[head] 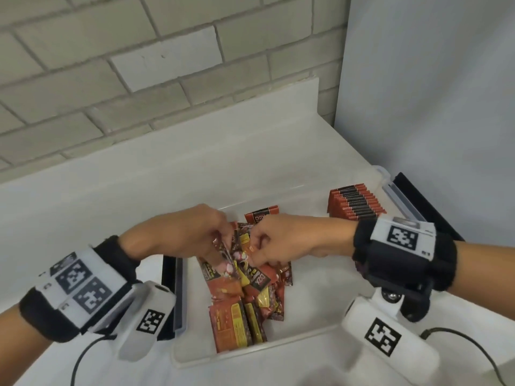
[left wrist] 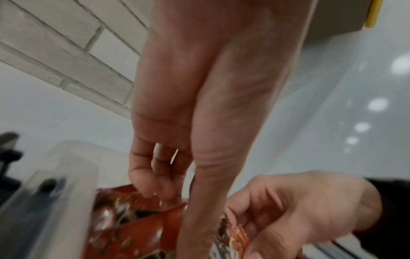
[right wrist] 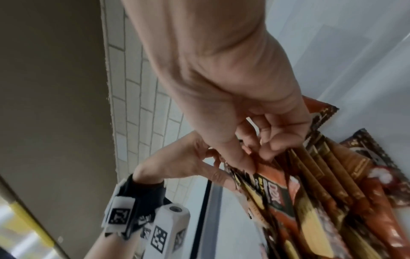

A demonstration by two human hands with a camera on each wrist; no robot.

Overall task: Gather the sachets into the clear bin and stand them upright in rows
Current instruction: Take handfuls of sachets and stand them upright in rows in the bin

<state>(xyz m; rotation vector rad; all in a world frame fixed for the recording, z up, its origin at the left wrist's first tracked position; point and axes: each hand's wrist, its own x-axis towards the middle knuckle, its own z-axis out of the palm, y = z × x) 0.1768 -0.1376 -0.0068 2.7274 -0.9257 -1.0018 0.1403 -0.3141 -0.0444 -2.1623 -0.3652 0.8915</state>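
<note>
Sachets [head: 245, 296] heaped in clear bin [head: 295, 341]; both hands [head: 178, 235] [head: 289, 240] pinch some.

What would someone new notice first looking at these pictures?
First, the two hands meeting over the clear bin: the left hand and the right hand both pinch sachets from the loose pile of red and orange packets lying jumbled in the bin's middle. Next, the neat upright row of sachets at the bin's far right end, in contrast with that jumble.
</note>
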